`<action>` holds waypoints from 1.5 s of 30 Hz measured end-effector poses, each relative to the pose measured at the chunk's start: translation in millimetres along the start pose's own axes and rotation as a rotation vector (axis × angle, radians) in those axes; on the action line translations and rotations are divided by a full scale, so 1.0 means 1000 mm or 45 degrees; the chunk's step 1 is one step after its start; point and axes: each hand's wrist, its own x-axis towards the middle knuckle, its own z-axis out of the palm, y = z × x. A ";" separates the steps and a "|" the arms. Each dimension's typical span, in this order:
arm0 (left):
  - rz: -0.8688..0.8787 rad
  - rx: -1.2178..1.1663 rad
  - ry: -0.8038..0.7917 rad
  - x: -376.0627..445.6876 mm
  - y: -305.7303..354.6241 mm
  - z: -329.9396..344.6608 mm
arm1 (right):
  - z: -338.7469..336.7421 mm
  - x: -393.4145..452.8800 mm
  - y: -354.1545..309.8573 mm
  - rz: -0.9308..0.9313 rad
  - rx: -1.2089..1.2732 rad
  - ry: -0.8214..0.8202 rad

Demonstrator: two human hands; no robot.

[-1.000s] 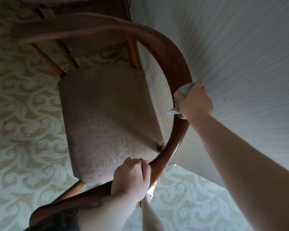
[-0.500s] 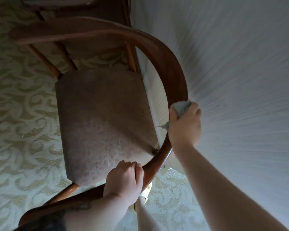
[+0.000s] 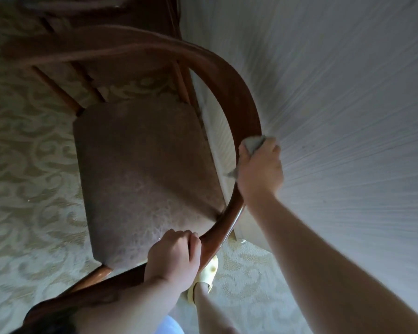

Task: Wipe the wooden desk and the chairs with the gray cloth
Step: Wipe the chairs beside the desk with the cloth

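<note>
- right grip [image 3: 260, 172]: closed around the gray cloth [image 3: 253, 143], which is bunched and pressed onto the curved wooden rail [image 3: 239, 97] of the chair, on the side next to the wall [image 3: 336, 104].
- left grip [image 3: 174, 256]: wrapped tight over the same rail nearer the body, no cloth in it; the chair is judged to be steadied by it.
- cloth mostly hidden inside the fist; only a wad at the top and a small corner below are seen.
- padded seat [image 3: 143, 169] sits inside the rail loop, not touched by either hand.
- counter not seen in this view; its state cannot be told.
- risk: knuckles are very near the wall, so they could be scraped if the wipe is carried along the outer edge.
- risk: with so little cloth exposed, bare skin could be dragged on the wood and streaks left.
- risk: if the left hold is slackened, the chair could be shoved on the carpet [image 3: 22, 189] toward the yellow shoe [image 3: 206, 273].
</note>
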 end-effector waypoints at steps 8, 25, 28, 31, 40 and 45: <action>-0.014 -0.006 -0.035 0.002 -0.001 0.000 | 0.009 -0.039 0.018 0.074 -0.057 -0.104; 0.006 -0.006 -0.045 0.000 0.002 -0.006 | 0.016 -0.064 0.021 0.152 0.067 -0.081; 0.003 0.043 -0.041 0.000 0.001 -0.004 | 0.003 -0.005 0.008 0.024 -0.033 -0.078; 0.004 0.048 -0.022 -0.001 0.001 -0.004 | -0.008 0.036 -0.018 -0.085 -0.243 -0.083; -0.005 -0.011 -0.037 -0.001 0.000 -0.005 | 0.021 -0.074 0.017 0.164 0.197 0.065; -0.013 0.001 -0.054 -0.001 0.004 -0.007 | 0.023 -0.080 0.024 0.222 0.194 -0.091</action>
